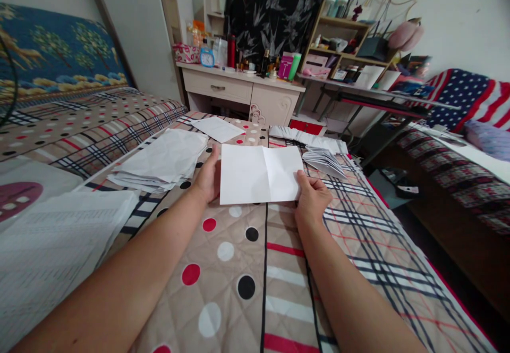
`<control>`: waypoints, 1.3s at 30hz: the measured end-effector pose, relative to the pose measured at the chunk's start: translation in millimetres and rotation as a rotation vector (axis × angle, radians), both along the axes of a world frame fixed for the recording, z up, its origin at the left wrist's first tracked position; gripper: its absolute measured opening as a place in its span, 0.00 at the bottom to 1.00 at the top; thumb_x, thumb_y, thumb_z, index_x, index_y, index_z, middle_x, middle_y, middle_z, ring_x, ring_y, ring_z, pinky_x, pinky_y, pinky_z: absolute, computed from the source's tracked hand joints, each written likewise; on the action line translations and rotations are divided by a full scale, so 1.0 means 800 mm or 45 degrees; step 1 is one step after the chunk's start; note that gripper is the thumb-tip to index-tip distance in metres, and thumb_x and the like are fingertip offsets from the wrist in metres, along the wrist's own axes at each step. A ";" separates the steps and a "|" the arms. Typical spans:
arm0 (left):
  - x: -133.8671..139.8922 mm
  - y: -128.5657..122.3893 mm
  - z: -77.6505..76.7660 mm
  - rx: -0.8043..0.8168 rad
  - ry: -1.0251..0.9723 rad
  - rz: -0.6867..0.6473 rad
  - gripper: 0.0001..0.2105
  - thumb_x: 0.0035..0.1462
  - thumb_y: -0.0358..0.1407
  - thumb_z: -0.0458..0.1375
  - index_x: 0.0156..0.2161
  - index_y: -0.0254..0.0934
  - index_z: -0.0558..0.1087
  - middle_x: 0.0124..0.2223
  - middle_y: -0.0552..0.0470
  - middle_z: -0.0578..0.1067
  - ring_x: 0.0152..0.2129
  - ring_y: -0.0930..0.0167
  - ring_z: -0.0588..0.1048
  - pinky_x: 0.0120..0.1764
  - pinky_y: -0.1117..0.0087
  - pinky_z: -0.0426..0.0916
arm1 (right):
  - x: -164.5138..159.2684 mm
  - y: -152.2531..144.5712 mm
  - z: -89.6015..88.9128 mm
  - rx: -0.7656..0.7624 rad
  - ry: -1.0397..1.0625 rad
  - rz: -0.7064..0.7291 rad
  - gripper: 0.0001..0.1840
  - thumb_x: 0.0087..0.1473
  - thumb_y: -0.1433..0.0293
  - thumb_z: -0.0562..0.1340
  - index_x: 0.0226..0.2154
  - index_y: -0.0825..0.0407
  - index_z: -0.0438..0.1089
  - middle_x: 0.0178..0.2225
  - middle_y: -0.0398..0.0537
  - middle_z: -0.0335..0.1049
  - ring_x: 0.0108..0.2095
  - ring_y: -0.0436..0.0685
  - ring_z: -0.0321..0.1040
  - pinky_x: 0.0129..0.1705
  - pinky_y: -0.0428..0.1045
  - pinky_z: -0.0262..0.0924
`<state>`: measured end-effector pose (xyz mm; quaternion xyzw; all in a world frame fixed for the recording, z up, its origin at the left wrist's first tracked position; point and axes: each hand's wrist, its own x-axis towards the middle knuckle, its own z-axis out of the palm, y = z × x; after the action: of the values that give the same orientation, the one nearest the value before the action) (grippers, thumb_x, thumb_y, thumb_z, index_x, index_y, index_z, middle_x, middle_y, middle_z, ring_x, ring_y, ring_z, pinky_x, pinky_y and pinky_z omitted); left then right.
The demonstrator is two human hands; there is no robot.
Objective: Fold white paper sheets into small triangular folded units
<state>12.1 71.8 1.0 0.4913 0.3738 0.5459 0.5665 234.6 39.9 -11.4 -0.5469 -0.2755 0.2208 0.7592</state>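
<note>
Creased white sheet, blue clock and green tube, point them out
Creased white sheet (258, 175): head view, just left of its crease.
Blue clock (206, 58): head view, its dial.
Green tube (294, 68): head view, its body.

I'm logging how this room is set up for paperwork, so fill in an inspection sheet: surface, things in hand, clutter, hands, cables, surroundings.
Surface: beige quilted bedspread with dots, stripes and checks, paper lying on both sides.
Things in hand: blank rectangular white paper sheet, creased vertically right of its middle.
Clutter: stack of wrinkled white papers and white printed pages on the left; fanned bundle of folded white paper on the right.
Hands: left hand grips the sheet's left edge; right hand its right edge, near the lower corner.
Cables: thin pale cables at the upper right.
Surroundings: cream dresser crowded with bottles; light-brown wooden shelf unit to its right.
</note>
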 end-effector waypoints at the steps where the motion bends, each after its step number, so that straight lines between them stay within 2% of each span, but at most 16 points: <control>1: 0.001 0.000 -0.001 -0.055 -0.106 -0.033 0.34 0.48 0.65 0.54 0.39 0.33 0.77 0.33 0.40 0.80 0.33 0.57 0.79 0.35 0.60 0.72 | 0.002 0.001 -0.001 -0.011 -0.001 -0.015 0.16 0.37 0.63 0.72 0.17 0.55 0.69 0.17 0.38 0.63 0.19 0.46 0.53 0.23 0.45 0.50; 4: 0.004 0.000 -0.006 -0.151 -0.258 0.008 0.23 0.40 0.51 0.69 0.34 0.33 0.77 0.31 0.45 0.80 0.26 0.65 0.77 0.31 0.67 0.70 | 0.007 0.005 -0.005 -0.037 -0.003 -0.020 0.15 0.37 0.63 0.71 0.17 0.55 0.68 0.16 0.37 0.61 0.19 0.45 0.52 0.23 0.45 0.49; 6: 0.007 0.001 -0.009 -0.130 -0.221 0.101 0.19 0.35 0.43 0.73 0.31 0.32 0.77 0.29 0.49 0.80 0.21 0.70 0.74 0.26 0.71 0.68 | 0.009 0.006 -0.007 -0.050 -0.022 -0.014 0.15 0.38 0.63 0.71 0.17 0.55 0.68 0.16 0.37 0.61 0.19 0.45 0.52 0.23 0.45 0.49; 12: 0.012 -0.002 -0.011 -0.075 -0.082 0.328 0.19 0.35 0.44 0.73 0.30 0.31 0.78 0.28 0.49 0.79 0.20 0.71 0.73 0.23 0.72 0.66 | 0.008 0.006 -0.009 -0.086 -0.094 0.007 0.14 0.41 0.61 0.68 0.18 0.54 0.67 0.16 0.37 0.60 0.19 0.46 0.52 0.22 0.45 0.48; 15: 0.013 -0.003 -0.011 -0.122 -0.033 0.373 0.20 0.36 0.46 0.72 0.29 0.30 0.78 0.26 0.48 0.78 0.18 0.71 0.72 0.21 0.72 0.65 | 0.013 0.011 -0.014 -0.166 -0.169 0.017 0.12 0.43 0.62 0.65 0.22 0.54 0.68 0.19 0.40 0.63 0.20 0.49 0.56 0.24 0.46 0.53; 18: 0.013 -0.002 -0.012 -0.129 -0.047 0.340 0.20 0.38 0.47 0.71 0.29 0.30 0.77 0.27 0.47 0.78 0.18 0.71 0.73 0.22 0.72 0.65 | 0.018 0.011 -0.013 -0.201 -0.326 -0.008 0.12 0.40 0.69 0.64 0.31 0.55 0.70 0.28 0.46 0.70 0.30 0.56 0.66 0.35 0.52 0.62; 19: 0.013 -0.002 -0.013 -0.111 -0.046 0.325 0.20 0.38 0.47 0.71 0.30 0.30 0.78 0.28 0.47 0.79 0.19 0.70 0.73 0.23 0.71 0.66 | 0.017 0.009 -0.009 -0.172 -0.441 -0.045 0.14 0.39 0.71 0.64 0.34 0.54 0.70 0.33 0.48 0.71 0.35 0.58 0.67 0.42 0.55 0.62; 21: 0.015 -0.003 -0.013 -0.064 0.001 0.319 0.19 0.39 0.46 0.71 0.32 0.30 0.78 0.30 0.46 0.79 0.21 0.70 0.74 0.23 0.72 0.65 | 0.009 -0.001 0.001 -0.031 -0.831 -0.154 0.16 0.42 0.72 0.63 0.38 0.53 0.70 0.41 0.52 0.71 0.46 0.62 0.65 0.53 0.60 0.55; 23: 0.018 -0.005 -0.012 -0.034 0.079 0.324 0.19 0.40 0.45 0.70 0.32 0.30 0.79 0.29 0.47 0.79 0.21 0.71 0.73 0.23 0.73 0.64 | -0.007 -0.015 0.013 0.157 -1.027 -0.047 0.11 0.50 0.71 0.60 0.39 0.50 0.70 0.44 0.51 0.70 0.49 0.61 0.63 0.55 0.59 0.54; 25: 0.021 -0.008 -0.009 -0.027 0.125 0.313 0.18 0.40 0.44 0.70 0.32 0.30 0.78 0.28 0.48 0.79 0.20 0.72 0.72 0.22 0.74 0.62 | -0.028 -0.027 0.020 0.197 -1.012 0.278 0.07 0.54 0.68 0.60 0.37 0.50 0.70 0.41 0.49 0.70 0.40 0.56 0.66 0.45 0.54 0.61; 27: 0.023 -0.012 -0.007 -0.036 0.116 0.250 0.18 0.41 0.45 0.69 0.32 0.30 0.78 0.27 0.49 0.78 0.19 0.73 0.71 0.22 0.74 0.61 | -0.046 -0.034 0.020 0.083 -0.891 0.622 0.10 0.55 0.64 0.61 0.39 0.50 0.69 0.40 0.48 0.70 0.33 0.53 0.66 0.35 0.50 0.62; 29: 0.024 -0.015 -0.006 -0.053 0.067 0.135 0.19 0.42 0.47 0.69 0.31 0.31 0.77 0.26 0.50 0.77 0.19 0.73 0.70 0.22 0.74 0.61 | -0.056 -0.035 0.014 -0.021 -0.789 0.791 0.14 0.51 0.61 0.65 0.39 0.51 0.69 0.40 0.48 0.71 0.30 0.52 0.65 0.31 0.48 0.60; 34: 0.021 -0.018 -0.006 -0.055 -0.041 -0.191 0.20 0.42 0.49 0.69 0.31 0.32 0.75 0.25 0.53 0.74 0.18 0.75 0.69 0.23 0.74 0.62 | -0.047 -0.024 0.005 -0.160 -0.552 0.846 0.18 0.50 0.57 0.65 0.38 0.52 0.71 0.26 0.44 0.70 0.25 0.51 0.63 0.27 0.47 0.57; 39: 0.018 -0.019 -0.006 -0.050 -0.037 -0.406 0.24 0.36 0.45 0.73 0.36 0.32 0.76 0.33 0.50 0.77 0.26 0.72 0.73 0.30 0.72 0.67 | -0.042 -0.025 0.009 -0.135 -0.450 0.897 0.21 0.50 0.53 0.64 0.38 0.52 0.72 0.24 0.42 0.69 0.25 0.51 0.63 0.27 0.47 0.55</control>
<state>26.8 56.8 -3.5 0.5251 0.2934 0.4488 0.6609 201.3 20.1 -4.2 -0.4871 -0.5608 0.3839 0.5485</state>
